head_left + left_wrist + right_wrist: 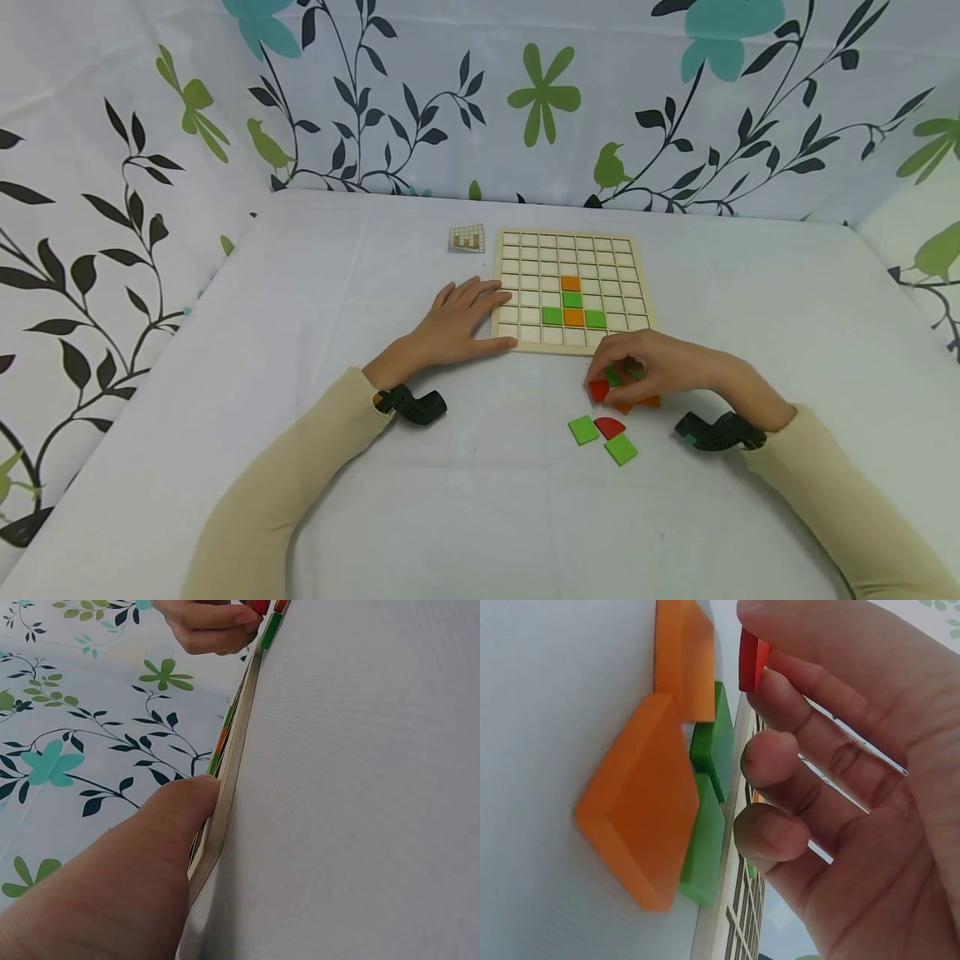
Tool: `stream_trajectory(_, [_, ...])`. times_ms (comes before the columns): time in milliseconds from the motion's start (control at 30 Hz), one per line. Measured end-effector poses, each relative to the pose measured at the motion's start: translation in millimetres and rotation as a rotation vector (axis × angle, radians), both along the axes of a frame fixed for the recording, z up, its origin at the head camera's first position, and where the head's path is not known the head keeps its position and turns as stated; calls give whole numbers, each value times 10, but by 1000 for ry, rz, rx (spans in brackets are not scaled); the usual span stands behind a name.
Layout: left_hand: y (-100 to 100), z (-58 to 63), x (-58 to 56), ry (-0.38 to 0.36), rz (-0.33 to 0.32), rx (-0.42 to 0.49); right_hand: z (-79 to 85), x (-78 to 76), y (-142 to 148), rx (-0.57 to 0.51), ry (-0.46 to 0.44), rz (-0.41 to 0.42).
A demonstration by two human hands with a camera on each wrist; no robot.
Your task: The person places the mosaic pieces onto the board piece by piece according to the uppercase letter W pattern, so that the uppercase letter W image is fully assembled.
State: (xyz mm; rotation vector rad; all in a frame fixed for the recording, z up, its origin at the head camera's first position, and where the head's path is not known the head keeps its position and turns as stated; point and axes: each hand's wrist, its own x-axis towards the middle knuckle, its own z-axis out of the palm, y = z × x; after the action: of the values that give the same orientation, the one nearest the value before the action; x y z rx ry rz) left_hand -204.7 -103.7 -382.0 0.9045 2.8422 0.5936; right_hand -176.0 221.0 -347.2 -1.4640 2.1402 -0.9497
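Observation:
A wooden grid board (530,335) lies on the cloth, with several green and orange square tiles set in its cells. My left hand (462,321) rests on its left edge, fingers spread; the left wrist view has the thumb (169,814) against the rim. Just off the board's front right corner, my right hand (652,364) pinches a small red piece (751,664) between thumb and fingertips. Loose orange tiles (649,802) and green tiles (703,844) lie beneath that hand, partly hidden by it in the head view.
Nearer me lie a green tile (583,430), a red rounded piece (610,427) and another green tile (621,449). A small card (467,239) with a printed grid pattern lies beyond my left hand. Patterned cloth (420,92) rises behind the table.

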Motion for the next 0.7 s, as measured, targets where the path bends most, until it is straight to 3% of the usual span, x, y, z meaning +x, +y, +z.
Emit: stream_trajectory(700, [-1,6,0,-3,-1,2,-33,-96,106,-2,31,-92])
